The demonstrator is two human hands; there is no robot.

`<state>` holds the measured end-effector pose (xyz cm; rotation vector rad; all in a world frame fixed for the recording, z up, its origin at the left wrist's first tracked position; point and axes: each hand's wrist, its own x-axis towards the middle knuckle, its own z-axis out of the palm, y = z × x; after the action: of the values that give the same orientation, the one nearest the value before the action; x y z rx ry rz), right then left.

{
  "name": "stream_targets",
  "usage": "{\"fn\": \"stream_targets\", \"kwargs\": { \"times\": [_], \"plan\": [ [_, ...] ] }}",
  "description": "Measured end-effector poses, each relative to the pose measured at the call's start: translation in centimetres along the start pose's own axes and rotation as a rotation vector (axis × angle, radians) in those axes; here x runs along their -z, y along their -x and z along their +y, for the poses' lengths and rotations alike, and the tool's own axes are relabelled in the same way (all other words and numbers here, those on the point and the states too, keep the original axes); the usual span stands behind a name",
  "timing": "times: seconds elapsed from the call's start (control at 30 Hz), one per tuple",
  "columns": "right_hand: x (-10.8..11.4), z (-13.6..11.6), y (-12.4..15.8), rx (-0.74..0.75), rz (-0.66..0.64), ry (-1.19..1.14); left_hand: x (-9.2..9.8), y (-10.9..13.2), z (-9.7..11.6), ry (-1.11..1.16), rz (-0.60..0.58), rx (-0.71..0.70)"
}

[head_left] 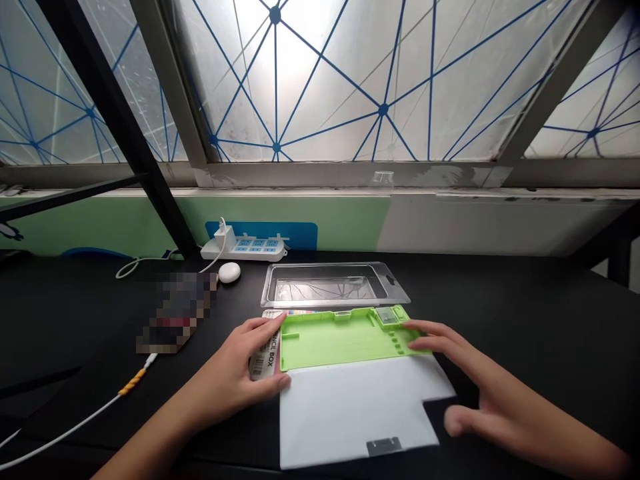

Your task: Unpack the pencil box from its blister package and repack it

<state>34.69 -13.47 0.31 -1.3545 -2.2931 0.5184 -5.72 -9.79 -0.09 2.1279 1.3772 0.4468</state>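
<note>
A light green pencil box [327,343] lies opened out on the dark table, its white lid [350,413] folded down toward me. A small grey plate [384,446] sits near the lid's front edge. My left hand [255,360] holds the box's left end, fingertips at the back corner and thumb at the front corner. With fingers stretched out, my right hand [455,367] touches the right end of the green tray; its thumb stays apart from the box. Partly hidden beneath the box is a printed card [265,363] reading "PENCIL BOX".
Behind the box lies a clear plastic package [330,283]. A white power strip [245,249] with a plugged-in charger stands by the wall. To the left are a round white case [229,272], a blurred-out phone-like object [177,313] and a white cable [75,427].
</note>
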Motion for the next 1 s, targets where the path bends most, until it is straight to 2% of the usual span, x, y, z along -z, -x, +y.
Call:
{"fn": "stream_targets", "kwargs": {
  "times": [0.07, 0.17, 0.33, 0.5, 0.7, 0.83, 0.93, 1.0],
  "plan": [
    [-0.5, 2.3, 0.8, -0.040, 0.047, -0.017, -0.1, -0.1, 0.0, -0.012, -0.002, -0.006],
    [-1.4, 3.7, 1.5, -0.025, 0.108, 0.004, -0.1, -0.1, -0.2, -0.009, -0.001, -0.019],
    [-1.3, 2.9, 0.8, -0.112, 0.175, -0.125, 0.1, 0.5, -1.5, 0.091, -0.006, -0.061],
    [-1.5, 2.2, 0.1, -0.143, 0.252, -0.092, 0.3, 0.8, -1.9, 0.159, -0.001, -0.059],
    [-2.5, 3.0, 0.0, -0.142, 0.182, -0.004, -0.2, 0.5, -1.3, 0.068, 0.012, -0.067],
    [-2.8, 3.3, 0.5, -0.132, 0.220, -0.034, -1.5, 0.6, -1.6, -0.046, 0.082, -0.129],
    [-2.6, 2.8, 0.7, -0.147, 0.299, -0.065, -2.4, 0.5, -1.4, -0.058, 0.197, -0.226],
    [-2.1, 2.2, -0.1, -0.138, 0.377, -0.082, -2.4, 0.0, -0.7, -0.060, 0.284, -0.253]
  ]
}}
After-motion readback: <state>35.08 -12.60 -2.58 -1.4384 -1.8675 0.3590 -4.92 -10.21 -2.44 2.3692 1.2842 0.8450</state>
